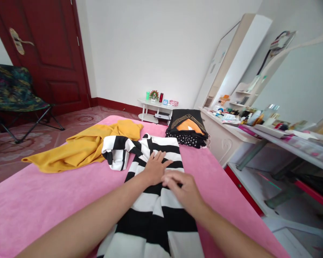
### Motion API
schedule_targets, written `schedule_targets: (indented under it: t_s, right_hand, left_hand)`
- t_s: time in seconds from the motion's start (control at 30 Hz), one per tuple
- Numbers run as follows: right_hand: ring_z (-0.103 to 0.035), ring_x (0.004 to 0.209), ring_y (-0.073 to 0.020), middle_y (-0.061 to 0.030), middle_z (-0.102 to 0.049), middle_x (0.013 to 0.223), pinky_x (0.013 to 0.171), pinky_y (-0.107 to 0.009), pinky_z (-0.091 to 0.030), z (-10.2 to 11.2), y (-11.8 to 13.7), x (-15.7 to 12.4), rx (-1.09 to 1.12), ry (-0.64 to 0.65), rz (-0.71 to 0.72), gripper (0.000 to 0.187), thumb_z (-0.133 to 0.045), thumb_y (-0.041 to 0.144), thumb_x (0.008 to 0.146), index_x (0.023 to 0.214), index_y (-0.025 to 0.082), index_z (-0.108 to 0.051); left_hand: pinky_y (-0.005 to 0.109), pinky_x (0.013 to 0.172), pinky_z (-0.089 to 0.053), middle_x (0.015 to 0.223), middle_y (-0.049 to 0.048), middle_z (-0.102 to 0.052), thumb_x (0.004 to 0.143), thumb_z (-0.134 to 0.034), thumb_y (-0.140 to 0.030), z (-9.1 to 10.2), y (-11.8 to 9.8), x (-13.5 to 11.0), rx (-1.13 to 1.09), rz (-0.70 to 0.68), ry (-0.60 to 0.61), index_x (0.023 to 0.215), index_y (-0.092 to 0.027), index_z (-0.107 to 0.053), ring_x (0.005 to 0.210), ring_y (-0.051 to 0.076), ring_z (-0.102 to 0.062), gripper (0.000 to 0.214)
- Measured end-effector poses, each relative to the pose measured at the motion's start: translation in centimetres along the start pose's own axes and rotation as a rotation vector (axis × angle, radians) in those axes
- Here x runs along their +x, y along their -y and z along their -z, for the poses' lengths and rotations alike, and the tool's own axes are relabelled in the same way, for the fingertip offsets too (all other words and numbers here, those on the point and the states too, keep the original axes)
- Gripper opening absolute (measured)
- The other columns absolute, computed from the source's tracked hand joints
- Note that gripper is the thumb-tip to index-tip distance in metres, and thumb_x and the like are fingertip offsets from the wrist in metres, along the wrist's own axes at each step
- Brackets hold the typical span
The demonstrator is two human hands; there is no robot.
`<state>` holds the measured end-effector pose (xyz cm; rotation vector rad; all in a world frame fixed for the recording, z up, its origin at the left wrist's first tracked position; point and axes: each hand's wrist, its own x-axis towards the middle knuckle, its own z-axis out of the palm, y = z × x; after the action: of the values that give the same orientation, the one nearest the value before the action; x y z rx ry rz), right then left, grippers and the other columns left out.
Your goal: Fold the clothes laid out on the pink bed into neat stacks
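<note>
A long black-and-white striped garment (142, 200) is stretched out along the bed, with its near end running out of view. One striped sleeve (118, 152) lies bent out to the left. My left hand (156, 167) rests flat on the upper part of the garment, fingers spread. Just right of it and nearer, my right hand (181, 184) is over the garment with its fingers curled together. Whether cloth is caught in those fingers is hidden. Long creases run down the middle of the garment between my forearms.
A rumpled yellow garment (83, 145) lies left on the pink bed cover (70, 200). Folded dark clothes (187, 123) are stacked at the far right corner. Beyond stand a small white table (150, 103) and, to the right, a dresser crowded with bottles (258, 116). A folding chair (16, 89) is at left.
</note>
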<state>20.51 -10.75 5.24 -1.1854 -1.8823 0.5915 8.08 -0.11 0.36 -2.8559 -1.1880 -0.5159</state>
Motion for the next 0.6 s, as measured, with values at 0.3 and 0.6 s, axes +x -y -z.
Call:
schedule_targets:
  t_s: [0.3,0.6]
  right_hand:
    - [-0.057,0.103,-0.0181,-0.0041,-0.066,0.109,0.093,-0.033,-0.043,5.8,-11.5,15.0,-0.500,-0.239,0.038,0.045,-0.040,0.004,0.073,0.107,0.020,-0.065]
    - [-0.059,0.099,-0.0192,-0.0042,-0.066,0.111,0.085,-0.024,-0.042,8.3,-10.8,17.7,-0.810,0.408,-0.073,0.042,-0.056,0.007,0.064,0.102,0.019,-0.068]
  left_hand:
    - [0.055,0.111,-0.012,0.144,0.0020,-0.038,0.089,-0.043,-0.048,0.1,0.2,-0.1,-0.090,0.006,-0.074,0.120,-0.033,-0.056,0.136,0.029,-0.026,0.036]
    - [0.053,0.111,-0.013,0.144,0.0048,-0.039,0.089,-0.042,-0.049,0.5,0.2,-0.1,-0.130,0.014,-0.075,0.120,-0.031,-0.056,0.136,0.029,-0.028,0.038]
